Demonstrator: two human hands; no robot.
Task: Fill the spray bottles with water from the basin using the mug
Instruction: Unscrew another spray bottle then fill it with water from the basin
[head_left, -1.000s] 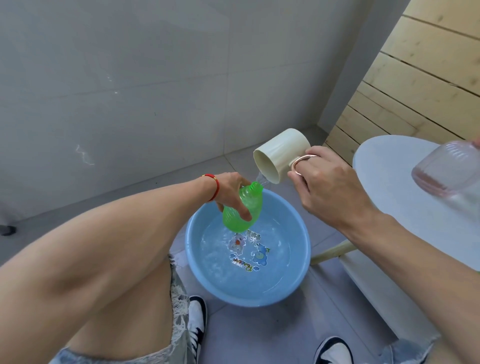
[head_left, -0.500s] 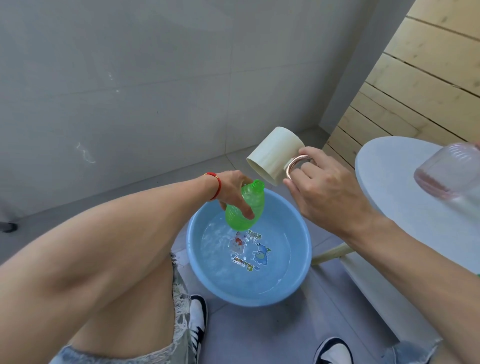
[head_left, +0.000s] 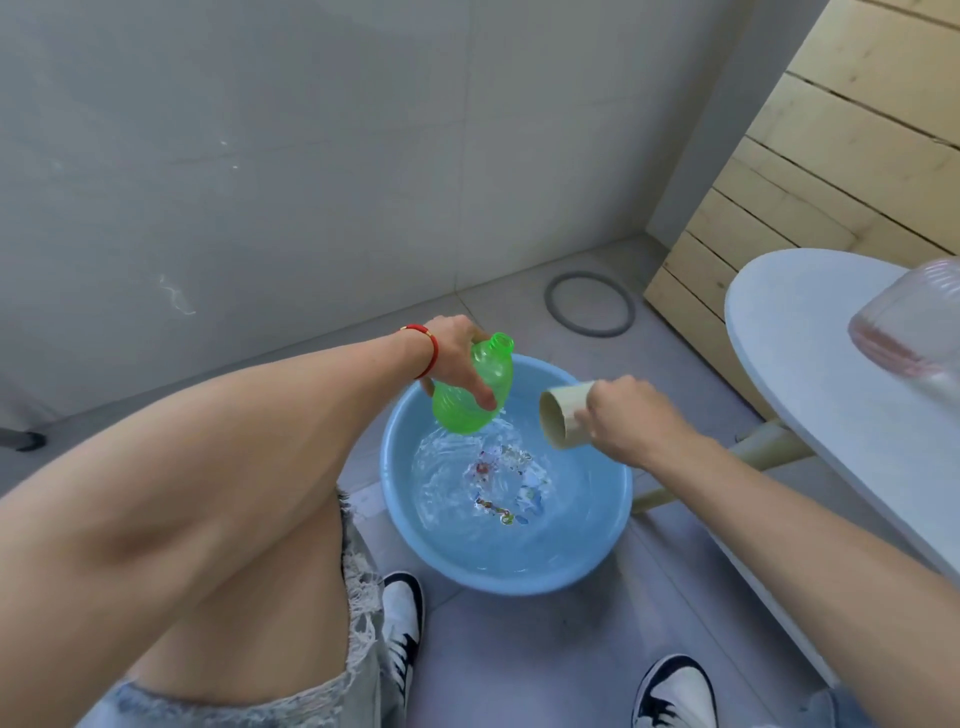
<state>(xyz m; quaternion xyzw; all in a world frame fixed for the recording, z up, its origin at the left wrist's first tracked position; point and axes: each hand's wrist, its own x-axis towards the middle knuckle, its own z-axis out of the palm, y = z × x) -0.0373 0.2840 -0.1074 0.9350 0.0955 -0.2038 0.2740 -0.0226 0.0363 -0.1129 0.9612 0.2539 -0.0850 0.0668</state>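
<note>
Reading left to right, I note my left hand (head_left: 457, 358) curled round the uncapped green bottle (head_left: 475, 392), tilted over the blue basin (head_left: 405, 499) so spills fall back, while my right hand (head_left: 623, 415) grips the mug (head_left: 558, 418) tipped low, seemingly to scoop.

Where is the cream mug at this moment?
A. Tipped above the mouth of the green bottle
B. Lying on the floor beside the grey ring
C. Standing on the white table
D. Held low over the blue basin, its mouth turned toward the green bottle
D: the right hand holds the mug sideways, low over the basin, its opening facing the green bottle.
</note>
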